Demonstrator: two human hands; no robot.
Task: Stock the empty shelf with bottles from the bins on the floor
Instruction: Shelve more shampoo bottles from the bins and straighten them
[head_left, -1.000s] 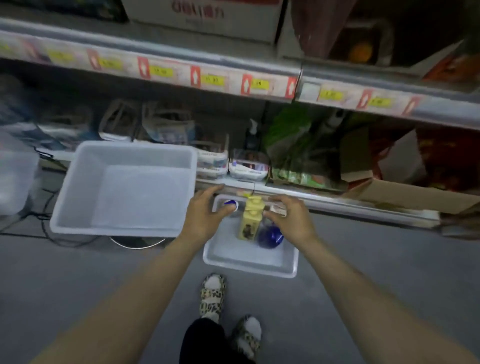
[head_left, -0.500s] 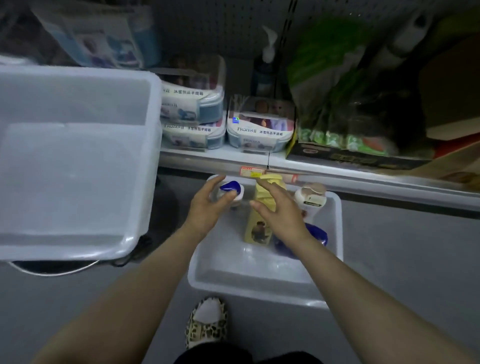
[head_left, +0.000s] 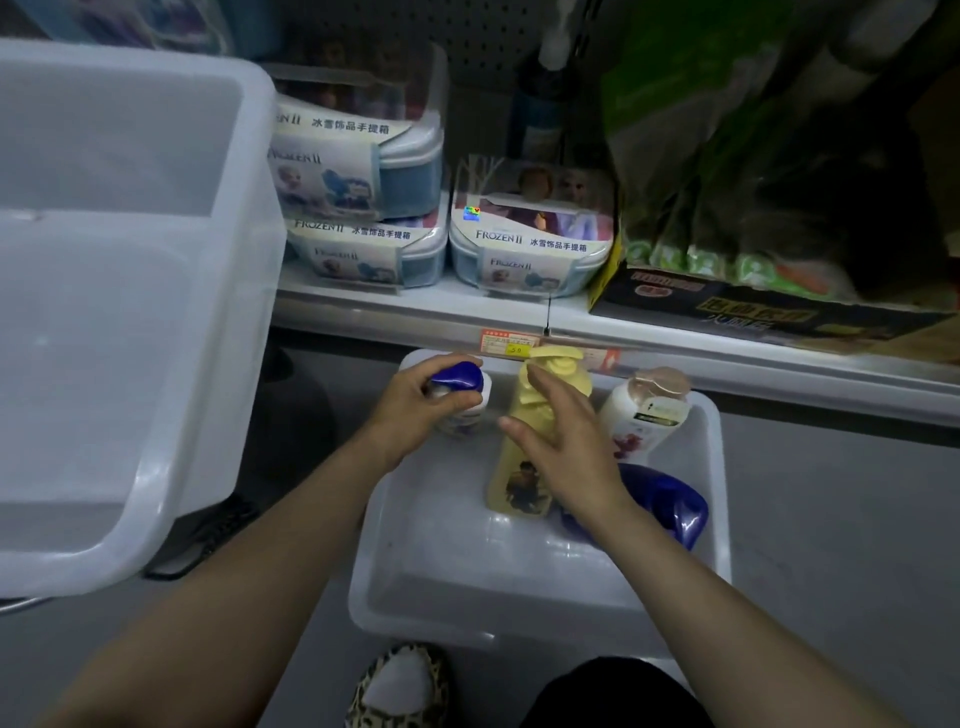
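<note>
Left hand (head_left: 415, 410) is wrapped around the top of the blue-capped white bottle (head_left: 457, 387), fingers closed on the cap at the far left corner of the small bin (head_left: 519, 587) on the floor. Right hand (head_left: 566, 447) is open, fingers spread, right against the shoulder of the yellow bottle (head_left: 524, 457) but not clamped on it yet.

Handling-wise, these look like rigid plastic toiletry bottles, probably full, so some heft and smooth sides that could slip. I'd say grabbing by the cap alone is a bit risky if it's a flip-top; the neck or waist seems the safer hold. The yellow one stands upright mid-bin, tall and narrow, so it'd tip easily.

Just right of it stands a white bottle with a tan cap (head_left: 649, 410), and a dark blue bottle (head_left: 670, 504) lies on its side near the right wall. A big clear bin (head_left: 223, 415) sits to the left, looks empty. The shelf edge (head_left: 675, 358) runs just beyond.
</note>
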